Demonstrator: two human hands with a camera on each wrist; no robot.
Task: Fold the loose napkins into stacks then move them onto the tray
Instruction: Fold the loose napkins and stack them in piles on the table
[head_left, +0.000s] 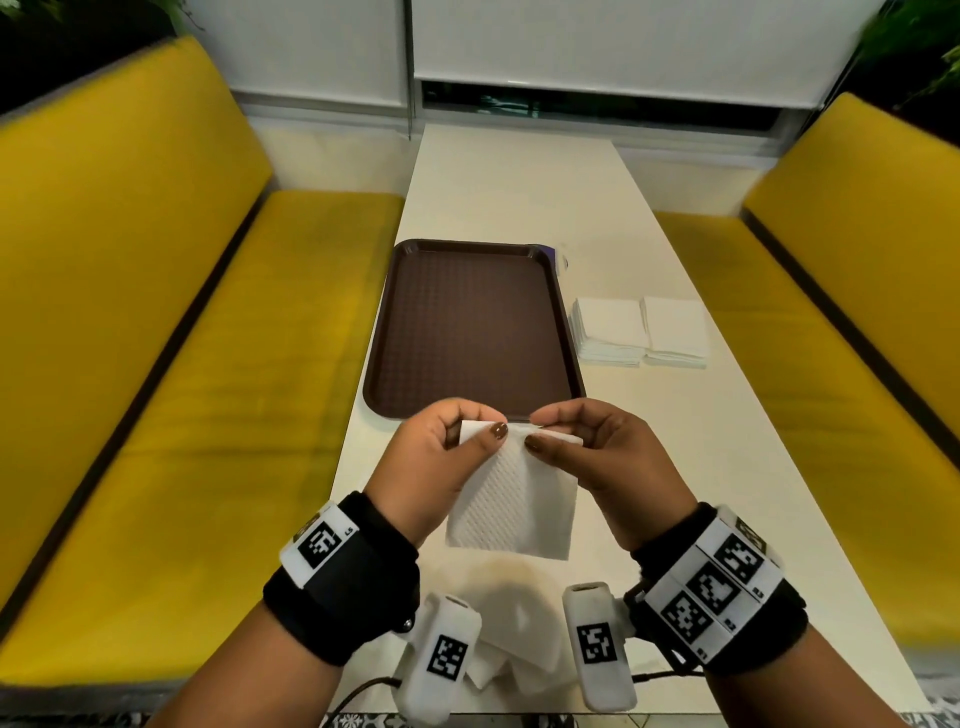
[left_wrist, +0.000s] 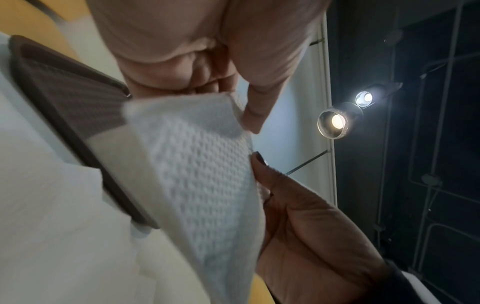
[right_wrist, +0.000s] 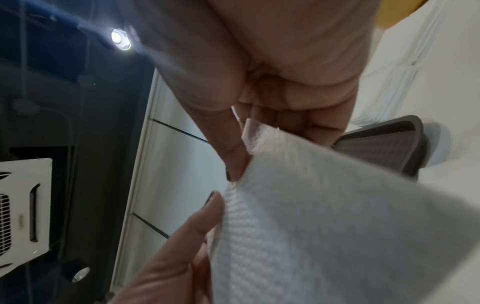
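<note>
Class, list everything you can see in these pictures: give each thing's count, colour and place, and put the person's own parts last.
Tray: one, dark brown, middle of table, nothing on it.
Folded napkin stacks: two, white, side by side, right of tray.
Held napkin: one, white, embossed, above near table edge.
Loose napkins: a pile, white, near edge under wrists.
Table: one, white, between benches.
Benches: two, yellow, either side.
Left hand: pinches napkin's top edge.
Right hand: pinches same edge.
</note>
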